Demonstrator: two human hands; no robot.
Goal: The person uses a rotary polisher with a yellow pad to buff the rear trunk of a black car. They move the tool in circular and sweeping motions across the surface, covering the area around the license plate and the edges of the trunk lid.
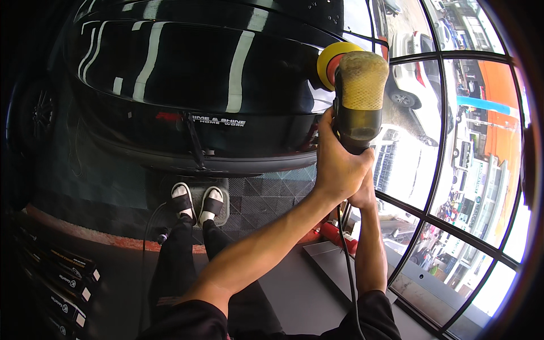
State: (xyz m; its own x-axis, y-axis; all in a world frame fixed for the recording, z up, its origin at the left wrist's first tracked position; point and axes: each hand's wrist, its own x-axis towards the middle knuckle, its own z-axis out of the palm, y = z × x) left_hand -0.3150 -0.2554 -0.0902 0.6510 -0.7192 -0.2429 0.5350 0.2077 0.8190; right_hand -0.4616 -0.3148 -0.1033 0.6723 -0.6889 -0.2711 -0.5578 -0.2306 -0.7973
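Both my hands hold a corded power polisher (360,122), dark-bodied with a tan mesh-textured cover on its head end. Its round yellow pad (325,63), backed by a red-orange plate, faces the black glossy car (187,68) near the right side of its body. Whether the pad touches the paint I cannot tell. My left hand (339,164) wraps the polisher's lower end, thumb along its side. Partly hidden behind it, my right hand (364,190) also closes around the grip. A black cord (347,260) hangs from the tool down past my right arm.
My feet in dark slides stand on a grey platform (223,211) by the bumper. Dark tiled flooring (266,195) lies around it. Black-framed windows (439,113) rise close on the right, a red cylinder (338,237) below them. Stacked dark boxes (65,283) sit lower left.
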